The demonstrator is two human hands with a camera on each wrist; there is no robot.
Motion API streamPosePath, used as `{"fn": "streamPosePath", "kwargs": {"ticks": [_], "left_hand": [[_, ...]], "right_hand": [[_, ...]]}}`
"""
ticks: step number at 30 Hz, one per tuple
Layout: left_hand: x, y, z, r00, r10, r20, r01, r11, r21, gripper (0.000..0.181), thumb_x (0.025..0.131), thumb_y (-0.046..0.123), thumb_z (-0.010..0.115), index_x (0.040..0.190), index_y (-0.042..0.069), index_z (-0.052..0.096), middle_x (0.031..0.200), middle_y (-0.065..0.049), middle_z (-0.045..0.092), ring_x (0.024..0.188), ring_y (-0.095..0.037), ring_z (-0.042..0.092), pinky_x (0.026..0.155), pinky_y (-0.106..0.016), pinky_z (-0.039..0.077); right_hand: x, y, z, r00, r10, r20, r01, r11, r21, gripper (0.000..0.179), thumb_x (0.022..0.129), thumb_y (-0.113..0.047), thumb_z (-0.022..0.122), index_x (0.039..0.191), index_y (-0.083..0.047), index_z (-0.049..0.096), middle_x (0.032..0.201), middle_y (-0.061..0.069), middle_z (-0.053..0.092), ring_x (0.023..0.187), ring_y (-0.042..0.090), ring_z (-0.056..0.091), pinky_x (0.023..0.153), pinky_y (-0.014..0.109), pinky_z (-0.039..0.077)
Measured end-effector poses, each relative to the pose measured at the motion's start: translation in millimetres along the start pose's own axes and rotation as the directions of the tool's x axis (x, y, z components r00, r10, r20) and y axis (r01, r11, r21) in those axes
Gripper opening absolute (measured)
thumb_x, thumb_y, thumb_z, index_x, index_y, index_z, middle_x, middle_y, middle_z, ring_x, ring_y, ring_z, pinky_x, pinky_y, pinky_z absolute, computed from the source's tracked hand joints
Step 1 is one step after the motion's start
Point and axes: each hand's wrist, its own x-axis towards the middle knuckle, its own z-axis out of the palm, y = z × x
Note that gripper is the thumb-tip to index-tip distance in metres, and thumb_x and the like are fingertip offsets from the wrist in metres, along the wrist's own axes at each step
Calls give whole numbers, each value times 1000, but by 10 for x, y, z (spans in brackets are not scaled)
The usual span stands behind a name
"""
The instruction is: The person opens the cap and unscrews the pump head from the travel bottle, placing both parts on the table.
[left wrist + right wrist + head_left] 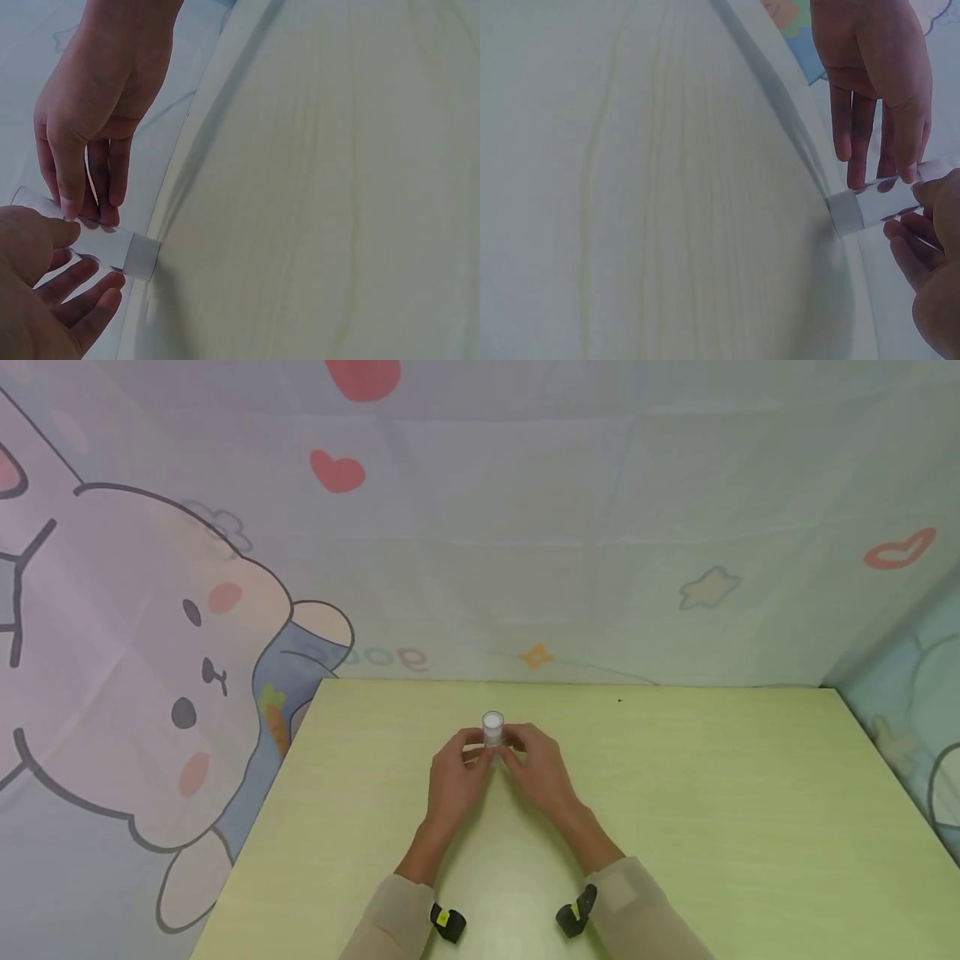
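Note:
A small clear cylindrical tube (492,730) with a white end stands upright between the two hands, close to the table's far edge. From its left side my left hand (456,779) pinches it with thumb and fingers. My right hand (542,770) grips the opposite side the same way. In the left wrist view the white end (141,257) of the tube is right at the tabletop, and the right hand (105,97) reaches in from above. The right wrist view has the left hand (877,82) across from the right hand (930,247), fingertips against the clear wall.
The pale yellow-green table (720,810) spreads around both arms. Behind it hangs a cloth backdrop (525,527) printed with hearts, stars and a large cartoon rabbit. A tiny dark speck (620,700) lies near the far edge. Black wrist cameras (447,923) sit at the cuffs.

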Motion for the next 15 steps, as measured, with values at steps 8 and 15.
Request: {"fn": "streamPosePath", "kwargs": {"ticks": [8, 15], "left_hand": [[-15, 17, 4, 999, 37, 1, -37, 999, -5, 29, 101, 14, 75, 129, 11, 69, 127, -7, 72, 110, -26, 75, 89, -37, 62], [-7, 55, 15, 1000, 27, -1, -27, 999, -26, 28, 101, 16, 76, 128, 13, 70, 127, -4, 73, 109, -24, 76, 87, -34, 63]], "right_hand": [[-4, 0, -17, 1000, 27, 4, -27, 1000, -4, 29, 98, -7, 77, 126, -2, 71, 117, 12, 73, 108, 29, 71, 96, 44, 59], [-17, -11, -68, 1000, 26, 5, -26, 1000, -5, 30, 99, -9, 77, 127, -4, 70, 119, 11, 72, 110, 28, 71, 97, 43, 59]]}}
